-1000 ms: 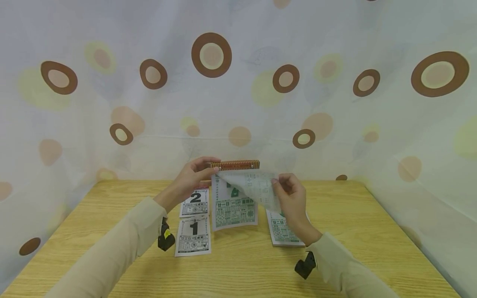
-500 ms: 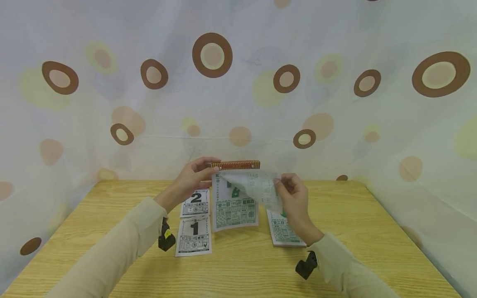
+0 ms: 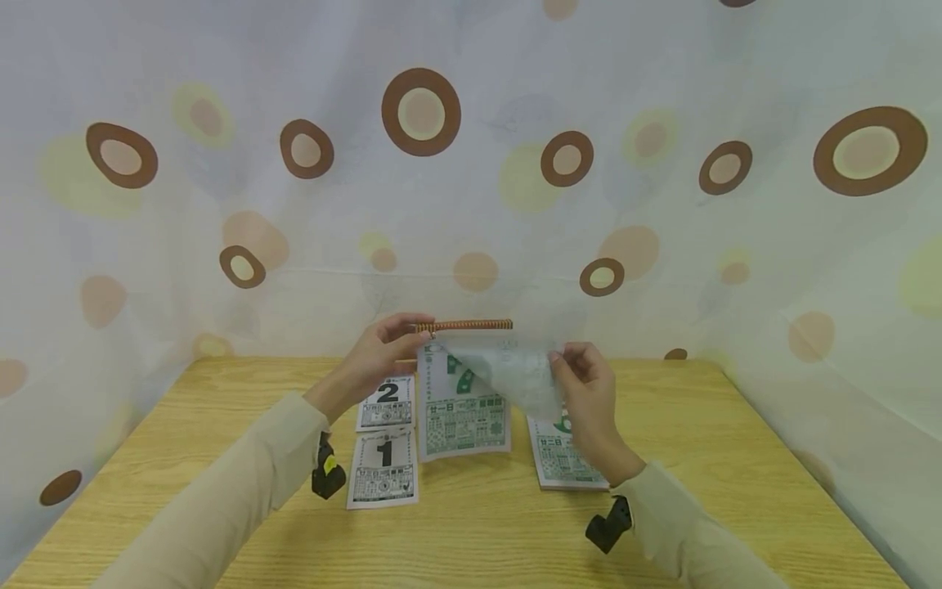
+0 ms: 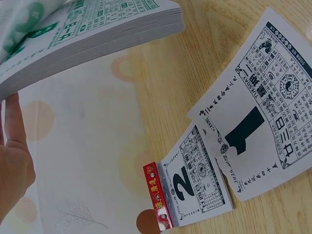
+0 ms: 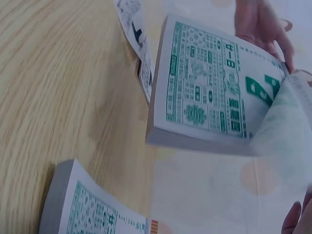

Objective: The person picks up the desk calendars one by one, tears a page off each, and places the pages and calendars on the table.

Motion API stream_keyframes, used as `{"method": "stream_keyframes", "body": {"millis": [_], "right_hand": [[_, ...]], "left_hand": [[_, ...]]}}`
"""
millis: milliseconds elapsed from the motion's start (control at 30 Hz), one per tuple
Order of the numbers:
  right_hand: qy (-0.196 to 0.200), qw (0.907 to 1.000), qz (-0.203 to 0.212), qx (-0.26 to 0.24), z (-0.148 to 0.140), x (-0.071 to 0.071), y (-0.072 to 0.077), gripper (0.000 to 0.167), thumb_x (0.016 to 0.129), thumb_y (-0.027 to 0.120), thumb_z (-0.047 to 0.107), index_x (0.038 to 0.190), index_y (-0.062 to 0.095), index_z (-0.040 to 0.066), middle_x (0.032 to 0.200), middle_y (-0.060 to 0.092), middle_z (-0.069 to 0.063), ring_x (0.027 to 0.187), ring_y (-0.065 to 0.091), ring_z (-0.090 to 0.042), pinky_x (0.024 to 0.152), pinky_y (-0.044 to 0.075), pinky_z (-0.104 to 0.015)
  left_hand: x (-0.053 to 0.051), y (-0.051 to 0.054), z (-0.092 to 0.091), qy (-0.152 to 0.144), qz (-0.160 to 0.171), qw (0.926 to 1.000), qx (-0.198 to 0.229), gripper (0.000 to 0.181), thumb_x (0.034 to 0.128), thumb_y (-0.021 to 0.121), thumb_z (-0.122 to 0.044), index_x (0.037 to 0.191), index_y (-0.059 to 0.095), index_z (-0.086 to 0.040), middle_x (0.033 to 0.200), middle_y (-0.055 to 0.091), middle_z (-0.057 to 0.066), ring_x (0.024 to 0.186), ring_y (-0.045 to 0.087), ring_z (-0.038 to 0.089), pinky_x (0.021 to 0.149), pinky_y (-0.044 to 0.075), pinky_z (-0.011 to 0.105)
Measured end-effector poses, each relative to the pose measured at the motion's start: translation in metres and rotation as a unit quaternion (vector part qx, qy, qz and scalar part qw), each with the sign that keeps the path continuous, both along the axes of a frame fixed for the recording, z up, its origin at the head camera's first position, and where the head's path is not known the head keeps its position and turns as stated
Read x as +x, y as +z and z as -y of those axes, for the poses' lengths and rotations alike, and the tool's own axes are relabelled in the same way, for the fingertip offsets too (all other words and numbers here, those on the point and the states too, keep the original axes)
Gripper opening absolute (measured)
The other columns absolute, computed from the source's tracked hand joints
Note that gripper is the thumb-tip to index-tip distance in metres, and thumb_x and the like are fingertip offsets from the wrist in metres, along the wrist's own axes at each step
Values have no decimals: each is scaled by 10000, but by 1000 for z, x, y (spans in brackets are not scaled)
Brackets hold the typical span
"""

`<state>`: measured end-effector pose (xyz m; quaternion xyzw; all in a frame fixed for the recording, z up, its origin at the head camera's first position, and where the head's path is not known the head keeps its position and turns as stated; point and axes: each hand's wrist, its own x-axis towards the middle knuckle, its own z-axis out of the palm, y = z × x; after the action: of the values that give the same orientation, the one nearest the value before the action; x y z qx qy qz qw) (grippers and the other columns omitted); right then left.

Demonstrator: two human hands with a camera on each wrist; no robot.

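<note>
A thick tear-off calendar with green print is held up off the table, its lower edge towards me. My left hand grips its top left corner by the striped orange binding, thumb in front and fingers behind. With thumb and fingertips, my right hand pinches the right part of its thin top sheet. That sheet is peeled back diagonally, baring part of a green numeral on the page below. In the right wrist view, the calendar's page block shows, with the lifted sheet blurred.
Another thick green-printed calendar lies on the wooden table under my right hand. To the left lie a black-printed page "1" with a ragged edge and a red-headed calendar "2", touching. A patterned cloth hangs behind.
My right hand has moved slightly to the right, drawing the pinched sheet with it. The binding's front has tilted out of sight. My left hand keeps its grip in almost the same place.
</note>
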<state>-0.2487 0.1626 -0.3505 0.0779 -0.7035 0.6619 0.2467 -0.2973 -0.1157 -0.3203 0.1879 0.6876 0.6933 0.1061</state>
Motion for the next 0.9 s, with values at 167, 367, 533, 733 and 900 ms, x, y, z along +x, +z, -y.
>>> {"method": "stream_keyframes", "body": {"millis": [167,367,533,733,900], "right_hand": [[-81,10000,56,1,-6,0,1,131,888,572,69,957,538,-37,846,512,13,716,486,-75,602,431,-131],[-160,9998,132,-79,-8,0,2,142,892,574,90,962,541,-29,832,516,34,698,475,-70,581,420,-133],[-289,9992,243,-99,-12,0,4,158,898,571,120,971,539,-17,830,518,33,703,471,-73,576,416,-134],[-327,9989,306,-111,-14,0,6,161,898,571,120,985,538,-11,847,526,35,725,486,-76,596,426,-134],[-346,9982,400,-270,-13,-2,8,117,894,571,96,966,540,9,837,525,48,733,488,-74,609,431,-128]], "left_hand": [[-1,-2,3,-5,2,9999,119,389,904,570,-186,1273,478,-109,1064,573,23,964,632,191,867,523,408],[-1,-4,4,-117,-22,9999,86,410,901,574,-199,1281,467,-88,1081,583,23,960,637,190,885,514,406],[1,-2,5,-37,22,10000,-9,412,902,573,-214,1286,464,-113,1109,574,32,952,636,185,898,504,425],[0,-3,4,-102,-66,9999,-28,442,908,565,-203,1306,437,-64,1081,567,30,939,634,185,855,530,372],[0,-4,5,-84,-18,10000,-18,402,905,569,-211,1280,470,-103,1105,560,42,951,631,188,844,535,349]]}}
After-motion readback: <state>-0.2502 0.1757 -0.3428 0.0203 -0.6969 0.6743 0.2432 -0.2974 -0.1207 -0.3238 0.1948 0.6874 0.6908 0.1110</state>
